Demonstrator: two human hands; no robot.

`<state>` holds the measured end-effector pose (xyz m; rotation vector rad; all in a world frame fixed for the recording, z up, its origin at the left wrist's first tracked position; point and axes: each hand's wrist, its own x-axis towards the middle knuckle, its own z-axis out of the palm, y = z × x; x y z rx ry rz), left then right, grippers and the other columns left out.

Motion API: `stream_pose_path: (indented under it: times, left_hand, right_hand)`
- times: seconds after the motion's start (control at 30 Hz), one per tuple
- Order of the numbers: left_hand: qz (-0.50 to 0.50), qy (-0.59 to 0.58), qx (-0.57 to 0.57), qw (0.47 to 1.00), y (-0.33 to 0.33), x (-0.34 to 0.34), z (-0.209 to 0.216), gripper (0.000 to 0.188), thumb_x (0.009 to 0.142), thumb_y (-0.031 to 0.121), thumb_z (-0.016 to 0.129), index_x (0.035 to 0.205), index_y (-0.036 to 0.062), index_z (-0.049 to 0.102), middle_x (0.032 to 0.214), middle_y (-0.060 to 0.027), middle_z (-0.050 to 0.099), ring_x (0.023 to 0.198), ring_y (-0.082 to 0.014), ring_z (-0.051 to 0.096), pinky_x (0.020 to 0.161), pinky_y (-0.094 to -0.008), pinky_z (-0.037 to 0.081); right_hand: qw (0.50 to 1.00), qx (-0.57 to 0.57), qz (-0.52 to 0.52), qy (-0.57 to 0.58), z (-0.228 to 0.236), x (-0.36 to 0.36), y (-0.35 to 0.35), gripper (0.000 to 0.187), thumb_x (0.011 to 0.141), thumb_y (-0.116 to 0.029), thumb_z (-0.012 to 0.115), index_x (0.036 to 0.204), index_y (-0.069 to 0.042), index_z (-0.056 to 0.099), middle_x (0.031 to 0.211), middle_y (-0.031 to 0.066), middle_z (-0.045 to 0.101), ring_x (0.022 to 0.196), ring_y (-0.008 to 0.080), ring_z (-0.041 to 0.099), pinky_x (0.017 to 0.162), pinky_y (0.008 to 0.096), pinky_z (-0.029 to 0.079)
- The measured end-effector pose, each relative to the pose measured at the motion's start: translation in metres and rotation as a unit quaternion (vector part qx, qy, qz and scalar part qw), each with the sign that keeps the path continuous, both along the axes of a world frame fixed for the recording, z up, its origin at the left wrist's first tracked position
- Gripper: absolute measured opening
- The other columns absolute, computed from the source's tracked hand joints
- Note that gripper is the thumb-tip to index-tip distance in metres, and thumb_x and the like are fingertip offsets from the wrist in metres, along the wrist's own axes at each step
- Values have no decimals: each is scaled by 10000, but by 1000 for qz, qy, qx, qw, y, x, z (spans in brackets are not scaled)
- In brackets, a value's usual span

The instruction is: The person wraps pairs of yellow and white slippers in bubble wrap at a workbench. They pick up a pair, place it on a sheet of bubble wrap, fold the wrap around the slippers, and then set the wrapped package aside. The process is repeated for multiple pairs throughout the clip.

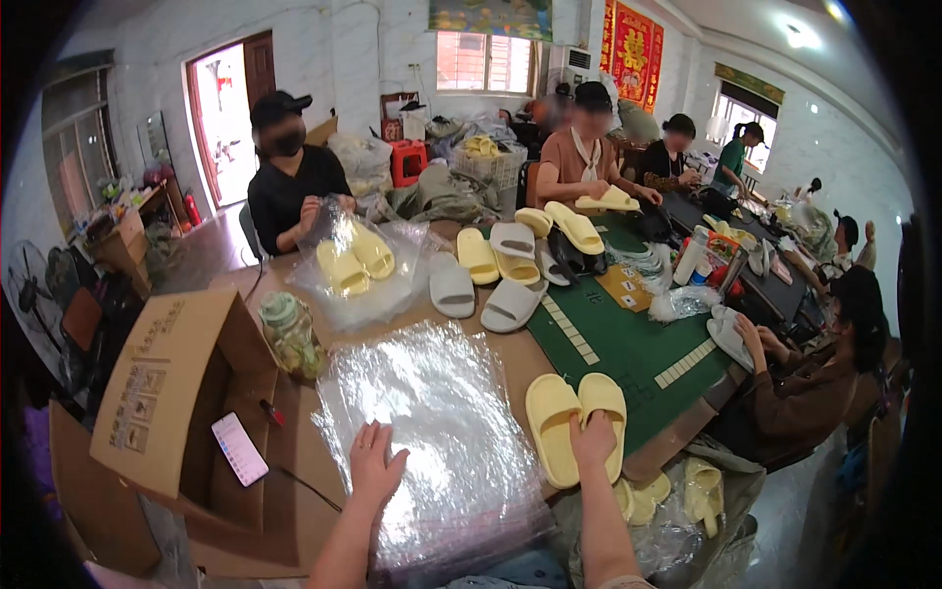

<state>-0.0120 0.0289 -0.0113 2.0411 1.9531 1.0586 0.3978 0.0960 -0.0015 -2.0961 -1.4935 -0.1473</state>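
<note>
My left hand (376, 463) lies with its fingers apart on the left side of a thick stack of clear plastic bags (446, 412). To the right of the stack, my right hand (593, 442) grips a pair of pale yellow slippers (551, 432) where their inner edges meet. The slippers stand side by side, toes pointing away from me, and part of my grip is hidden by the hand itself. Beyond the stack sit loose grey slippers (452, 288) and yellow slippers (478, 257). More yellow slippers (703, 491), some in clear plastic, are low at the right.
An open cardboard box (162, 393) stands at the left, with a phone (239, 450) at its opening and a green-lidded jar (290, 334) behind. Across the table a co-worker holds bagged yellow slippers (355, 257). Other people sit around the green mat (613, 339); one handles grey slippers.
</note>
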Motion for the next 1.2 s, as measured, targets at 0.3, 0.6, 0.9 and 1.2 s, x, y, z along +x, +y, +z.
stream_pose_path:
  times: [0.3,0.6,0.9,1.2]
  left_hand:
    - [-19,8,-1,1000,1,-4,-4,586,838,370,741,1312,47,622,1452,-248,512,1382,-431,423,1159,-509,316]
    - [-149,67,-64,984,-18,5,39,685,854,478,715,1384,66,583,1523,-182,467,1455,-380,351,1198,-463,289]
    - [-240,66,-101,963,-49,14,17,588,874,470,713,1379,184,620,1545,-153,464,1476,-400,320,1205,-479,289]
    - [-143,-1,-57,988,-40,38,22,192,905,223,696,1058,143,778,1300,-133,674,1284,-378,561,1092,-443,438]
  right_hand:
    - [999,9,-7,34,-10,8,0,413,855,-396,721,969,-22,589,895,186,652,846,390,655,724,530,520]
    - [999,-42,-6,-20,-4,2,2,470,931,-449,631,906,15,705,932,187,686,877,363,683,729,502,548]
    - [994,-7,21,104,12,9,-10,363,919,-333,673,880,27,691,837,215,665,763,384,659,672,487,502]
    - [841,153,287,432,85,11,-89,274,889,-108,732,1128,22,696,1013,76,743,935,155,685,821,328,537]
